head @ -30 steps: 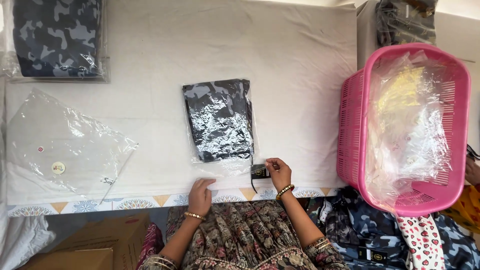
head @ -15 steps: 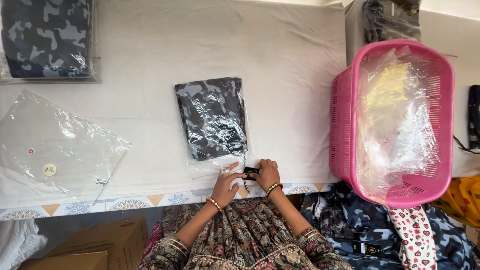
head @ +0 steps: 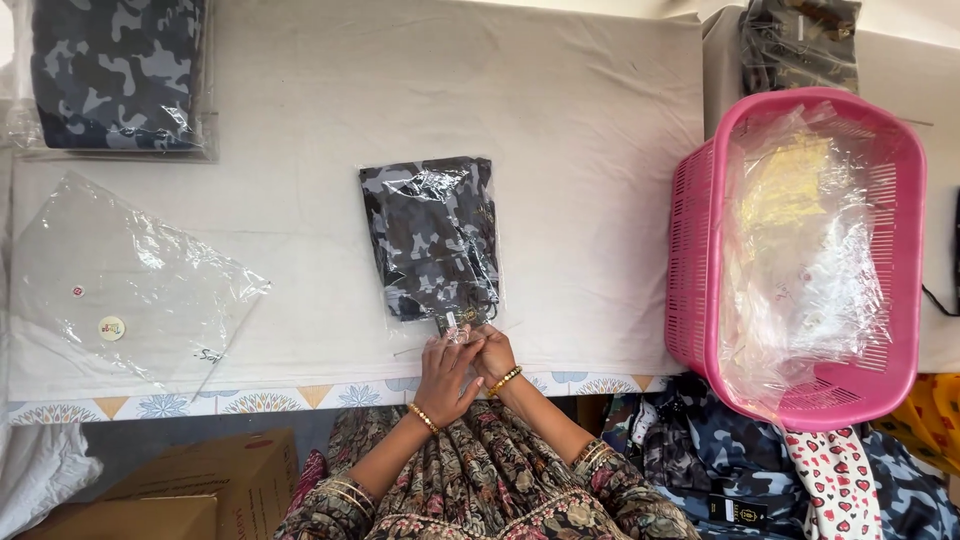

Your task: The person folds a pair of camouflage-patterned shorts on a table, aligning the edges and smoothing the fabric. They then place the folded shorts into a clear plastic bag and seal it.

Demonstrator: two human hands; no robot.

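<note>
Head view looks straight down on a table covered in white cloth [head: 560, 120], where a folded camouflage garment in a clear plastic bag [head: 432, 240] lies near the front edge, its open end toward the person. Both hands meet at that near end: the left hand [head: 445, 370] lies curled over the bag's flap, fingers bent and touching the plastic, while the right hand [head: 493, 355] pinches the same edge beside a small dark tag; how tightly either grips I cannot tell. To do this well, the flap should be pulled flat and square against the bag before it is pressed, with the tag tucked inside and the film free of wrinkles, one hand steadying while the other smooths. An empty clear bag [head: 120, 290] lies well apart to the left, another packed camouflage bundle [head: 110, 75] sits at the far left corner, and a pink basket [head: 690, 250] holding loose plastic bags stands to the right.
</note>
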